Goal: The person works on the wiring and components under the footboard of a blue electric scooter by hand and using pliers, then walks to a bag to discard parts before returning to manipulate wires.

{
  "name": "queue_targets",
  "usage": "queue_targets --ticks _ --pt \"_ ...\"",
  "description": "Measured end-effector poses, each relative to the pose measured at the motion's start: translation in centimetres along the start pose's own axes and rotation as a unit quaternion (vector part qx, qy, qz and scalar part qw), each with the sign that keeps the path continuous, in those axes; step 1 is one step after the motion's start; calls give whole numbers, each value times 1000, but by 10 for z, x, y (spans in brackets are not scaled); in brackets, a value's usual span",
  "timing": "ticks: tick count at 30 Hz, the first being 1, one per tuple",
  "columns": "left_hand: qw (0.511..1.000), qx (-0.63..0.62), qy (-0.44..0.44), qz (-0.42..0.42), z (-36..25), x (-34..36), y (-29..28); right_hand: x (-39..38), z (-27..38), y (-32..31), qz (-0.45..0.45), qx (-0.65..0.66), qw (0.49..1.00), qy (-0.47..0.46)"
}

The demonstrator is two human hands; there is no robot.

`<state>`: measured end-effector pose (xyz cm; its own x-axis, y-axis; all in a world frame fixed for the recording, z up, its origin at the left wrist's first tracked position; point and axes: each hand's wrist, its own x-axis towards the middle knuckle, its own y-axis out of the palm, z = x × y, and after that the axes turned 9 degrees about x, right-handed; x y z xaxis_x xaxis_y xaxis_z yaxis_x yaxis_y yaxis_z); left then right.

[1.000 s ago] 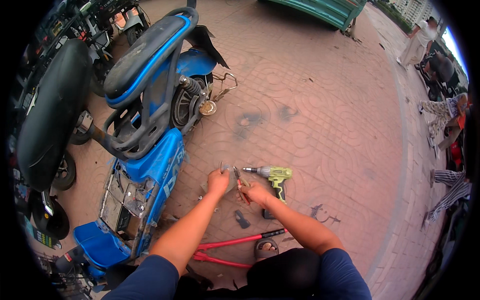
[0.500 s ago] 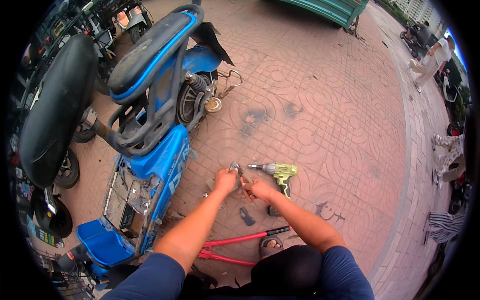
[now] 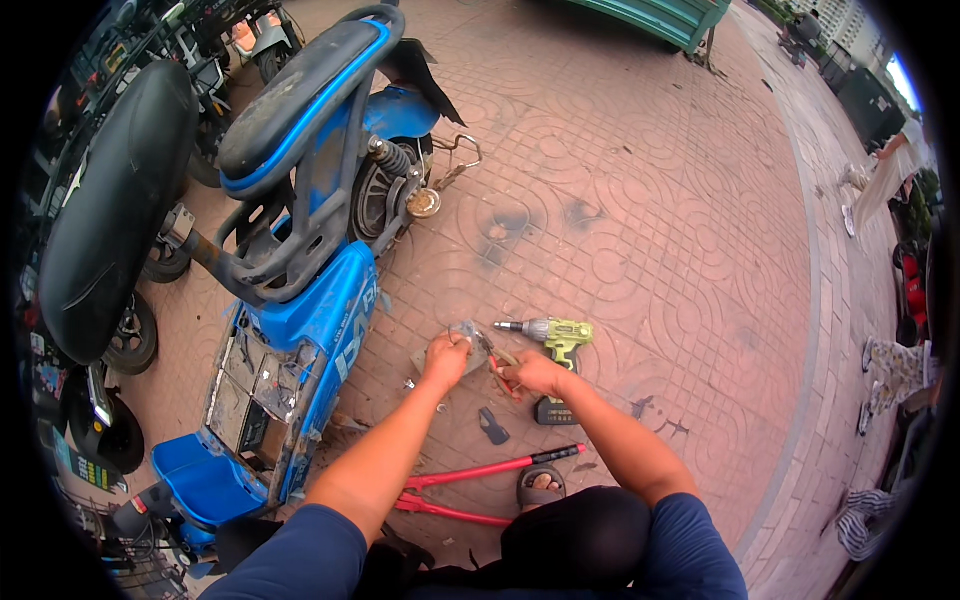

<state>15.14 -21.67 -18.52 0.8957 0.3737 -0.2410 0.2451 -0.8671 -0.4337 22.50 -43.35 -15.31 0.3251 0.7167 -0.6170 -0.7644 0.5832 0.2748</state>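
Note:
My left hand (image 3: 447,360) is closed, with a small greyish piece (image 3: 464,329) at its fingertips; its kind is too blurred to tell. Close beside it, my right hand (image 3: 536,373) grips a pair of red-handled pliers (image 3: 504,380), whose jaws point up toward the left hand. A yellow-green cordless drill (image 3: 565,335) lies on the paving just beyond my right hand, its black battery toward me. Nearer to me is a small dark flat part (image 3: 492,426). Red long-handled bolt cutters (image 3: 470,478) lie by my sandalled foot (image 3: 541,486).
A blue electric scooter (image 3: 320,330) with its footboard area opened stands at my left, beside another black seat (image 3: 120,210) and more parked scooters. A green metal container (image 3: 650,18) stands at the far edge. Passers-by (image 3: 895,165) are on the right-hand pavement.
My right hand has shifted slightly right with the pliers, which stand a little farther from my left hand. More of the drill's battery shows. The passers-by on the right have moved.

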Motion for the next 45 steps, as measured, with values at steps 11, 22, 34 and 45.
queue_targets --ticks 11,22,34,45 --pt "1000 19 17 2 1 -2 -3 3 14 9 -28 -31 999 -29" --pt "997 65 41 2 3 -2 -6 4 20 8 -103 -225 968 -32" --pt "999 26 19 4 -9 -6 -7 19 21 10 -143 -303 942 -19" --pt "996 39 71 22 2 -8 -15 10 10 23 -291 -304 891 -173"
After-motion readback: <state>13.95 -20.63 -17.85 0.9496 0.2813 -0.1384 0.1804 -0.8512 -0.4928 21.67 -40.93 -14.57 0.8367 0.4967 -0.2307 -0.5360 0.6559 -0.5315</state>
